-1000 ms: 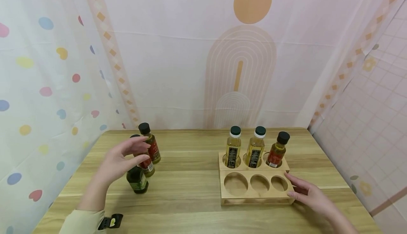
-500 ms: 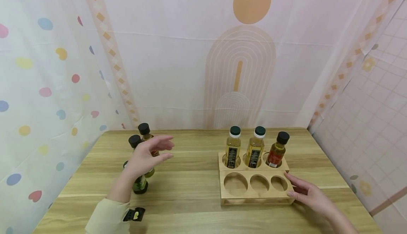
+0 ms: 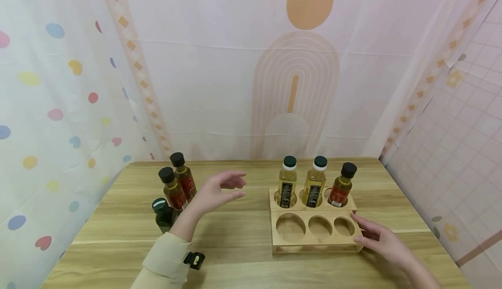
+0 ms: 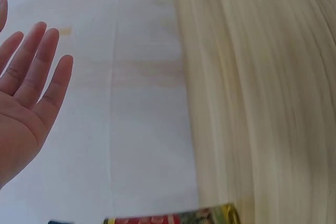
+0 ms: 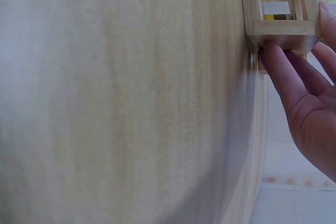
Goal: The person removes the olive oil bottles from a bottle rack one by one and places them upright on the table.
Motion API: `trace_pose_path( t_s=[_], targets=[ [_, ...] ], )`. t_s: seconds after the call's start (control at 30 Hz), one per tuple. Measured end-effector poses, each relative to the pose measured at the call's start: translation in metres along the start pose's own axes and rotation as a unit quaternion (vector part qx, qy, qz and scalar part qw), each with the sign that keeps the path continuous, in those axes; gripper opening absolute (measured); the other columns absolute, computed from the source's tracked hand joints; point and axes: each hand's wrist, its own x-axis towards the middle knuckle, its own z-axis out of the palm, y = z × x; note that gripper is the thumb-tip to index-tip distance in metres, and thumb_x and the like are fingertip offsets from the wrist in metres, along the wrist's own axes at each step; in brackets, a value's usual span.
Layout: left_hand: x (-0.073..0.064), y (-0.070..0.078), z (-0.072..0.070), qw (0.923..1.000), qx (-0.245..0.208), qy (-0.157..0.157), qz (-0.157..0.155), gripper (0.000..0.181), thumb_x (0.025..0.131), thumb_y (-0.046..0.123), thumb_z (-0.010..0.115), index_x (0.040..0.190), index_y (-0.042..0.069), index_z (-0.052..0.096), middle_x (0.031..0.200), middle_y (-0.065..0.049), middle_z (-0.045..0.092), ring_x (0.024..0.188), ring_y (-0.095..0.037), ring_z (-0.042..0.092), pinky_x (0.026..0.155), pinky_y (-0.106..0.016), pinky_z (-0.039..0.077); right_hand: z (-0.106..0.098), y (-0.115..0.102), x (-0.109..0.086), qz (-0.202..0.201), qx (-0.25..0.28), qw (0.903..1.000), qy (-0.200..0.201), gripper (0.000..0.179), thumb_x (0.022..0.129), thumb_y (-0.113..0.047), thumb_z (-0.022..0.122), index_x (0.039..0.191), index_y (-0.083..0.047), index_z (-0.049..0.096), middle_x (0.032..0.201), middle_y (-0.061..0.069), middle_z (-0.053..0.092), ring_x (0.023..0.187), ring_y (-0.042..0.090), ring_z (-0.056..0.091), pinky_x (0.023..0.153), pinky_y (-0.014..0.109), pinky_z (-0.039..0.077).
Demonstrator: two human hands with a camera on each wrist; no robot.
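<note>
Here the spread left hand (image 4: 27, 98) shows its full palm only in wrist view, the right hand (image 3: 386, 243) gripping the rack (image 3: 307, 213).

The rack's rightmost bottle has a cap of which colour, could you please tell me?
Its cap is black, showing best in the head view.

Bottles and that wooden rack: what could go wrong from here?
Perhaps two things. The left hand is empty, but its sleeve overlaps the dark bottle in the head view; a careless swing might tip it, though the gap is hard to judge. The right hand holds one end of the rack, so a jerk could rattle the three bottles in it.
</note>
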Motion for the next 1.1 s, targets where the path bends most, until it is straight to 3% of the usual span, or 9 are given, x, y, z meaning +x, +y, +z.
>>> trace_pose_path(
  t_s=[0.07,0.13,0.33,0.57,0.8,1.1],
  targets=[
    [0.005,-0.001,0.006,0.9999,-0.004,-0.009,0.001,0.046,0.086,0.009,0.077,0.129,0.003,0.062,0.108,-0.012,0.071,0.098,-0.023,0.067,0.09,-0.047,0.053,0.0,0.0,0.0,-0.006,0.006,1.0,-0.004,0.061,0.097,-0.012,0.064,0.147,0.009,0.035,0.15,0.033,0.028,0.116,-0.009,0.045,0.09,0.014,0.045],
    [0.011,-0.002,0.012,0.9998,-0.008,-0.018,0.001,0.046,0.086,0.009,0.077,0.129,0.002,0.062,0.109,-0.013,0.07,0.098,-0.023,0.067,0.091,-0.046,0.053,0.0,0.001,0.0,-0.014,0.009,0.9998,-0.007,0.061,0.097,-0.011,0.063,0.147,0.01,0.035,0.149,0.034,0.027,0.114,-0.014,0.042,0.09,0.014,0.046],
    [0.027,-0.002,0.03,0.9995,-0.016,-0.027,0.006,0.048,0.086,0.012,0.077,0.13,0.002,0.061,0.109,-0.009,0.071,0.099,-0.024,0.067,0.09,-0.044,0.053,0.0,0.0,-0.001,-0.015,0.008,0.9998,-0.006,0.061,0.097,-0.011,0.063,0.147,0.01,0.035,0.149,0.034,0.028,0.114,-0.014,0.041,0.09,0.014,0.045],
    [0.042,0.001,0.048,0.9991,-0.025,-0.03,0.015,0.052,0.086,0.016,0.078,0.132,0.001,0.059,0.117,-0.013,0.068,0.104,-0.025,0.065,0.093,-0.044,0.052,0.001,-0.001,-0.001,-0.002,0.003,1.0,0.006,0.061,0.097,-0.012,0.064,0.147,0.008,0.037,0.149,0.032,0.031,0.114,-0.014,0.042,0.091,0.014,0.045],
    [0.053,0.002,0.063,0.9995,-0.03,-0.014,-0.002,0.059,0.085,0.018,0.08,0.137,0.003,0.056,0.127,-0.01,0.064,0.114,-0.026,0.061,0.097,-0.046,0.049,0.002,-0.001,-0.001,-0.005,-0.003,0.9999,0.013,0.06,0.096,-0.011,0.065,0.146,0.008,0.039,0.149,0.031,0.033,0.114,-0.013,0.043,0.09,0.014,0.045],
    [0.064,0.01,0.072,0.9981,-0.049,-0.002,-0.036,0.064,0.085,0.023,0.079,0.141,0.009,0.053,0.136,-0.008,0.059,0.124,-0.025,0.054,0.106,-0.047,0.041,0.002,-0.001,-0.001,-0.001,0.001,0.9999,0.013,0.06,0.096,-0.011,0.065,0.146,0.008,0.039,0.149,0.031,0.033,0.114,-0.014,0.042,0.091,0.014,0.045]
  ],
)
